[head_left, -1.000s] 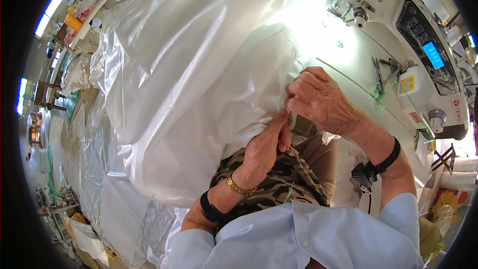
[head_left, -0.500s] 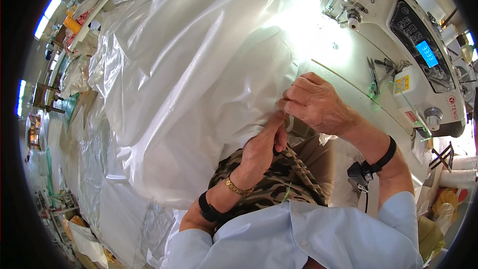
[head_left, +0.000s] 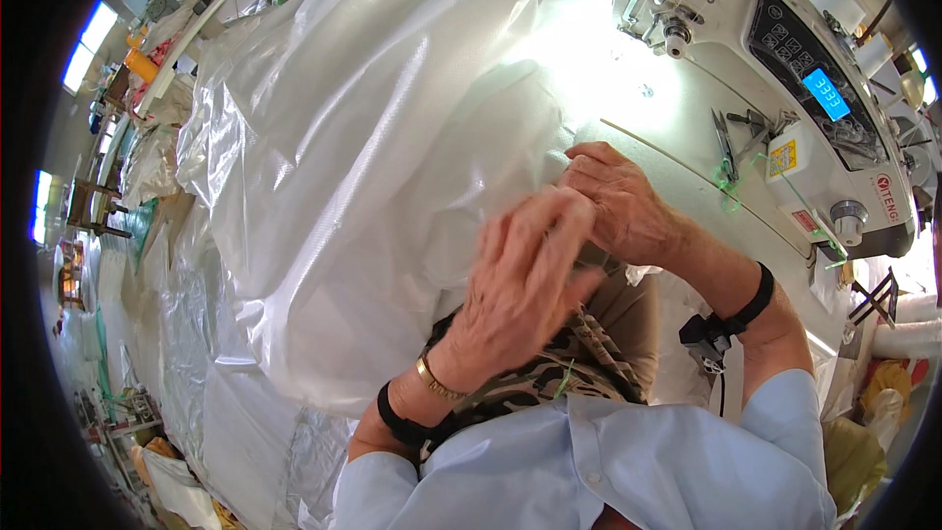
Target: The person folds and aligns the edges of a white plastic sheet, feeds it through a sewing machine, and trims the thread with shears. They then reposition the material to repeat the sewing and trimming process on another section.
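A big sheet of white woven plastic fabric [head_left: 373,167] billows from nine o'clock to the centre. The left hand [head_left: 520,280], slightly blurred, hovers over its edge with fingers loosely curled; whether it grips anything I cannot tell. Just at its two o'clock, the right hand [head_left: 618,206] pinches the fabric's edge. An industrial sewing machine [head_left: 785,69] stands at two o'clock.

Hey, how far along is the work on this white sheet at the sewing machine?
Done: nothing finished shows; no seam can be made out. In hand: the left hand and right hand meet at the edge of the white sheet, close to the person's lap. Left: the edge lies short of the sewing machine needle, so no stitching is under way here.
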